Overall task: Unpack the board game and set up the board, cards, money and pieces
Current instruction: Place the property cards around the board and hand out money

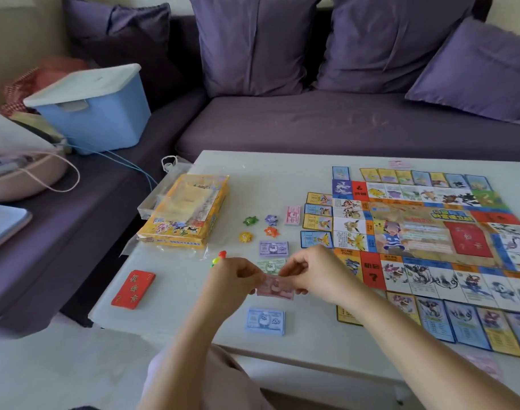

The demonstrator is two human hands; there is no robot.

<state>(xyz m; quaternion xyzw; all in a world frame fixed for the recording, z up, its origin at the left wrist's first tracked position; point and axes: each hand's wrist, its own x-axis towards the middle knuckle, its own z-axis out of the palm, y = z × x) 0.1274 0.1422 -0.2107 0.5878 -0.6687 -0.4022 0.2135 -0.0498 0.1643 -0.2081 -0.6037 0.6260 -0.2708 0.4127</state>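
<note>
The game board [424, 232] lies open on the right of the white table [258, 184], ringed by property cards [316, 223]. My left hand [238, 279] and my right hand [309, 270] both pinch a pink stack of money [278, 290] just above the table. Around it lie a blue 500 stack [266, 321], a green stack [270, 266], a purple stack [273, 248] and a small pink stack [292, 215]. Several star-shaped pieces [260, 227] sit beside them. A red card deck [133, 288] lies at the left, the yellow game box [184, 211] behind it.
Coloured pawns [220, 257] peek out behind my left hand. A purple sofa [312, 119] with cushions runs behind the table. A blue lidded bin [96, 110] and a pink bag [25, 173] sit on its left part. The table's near edge is at my knees.
</note>
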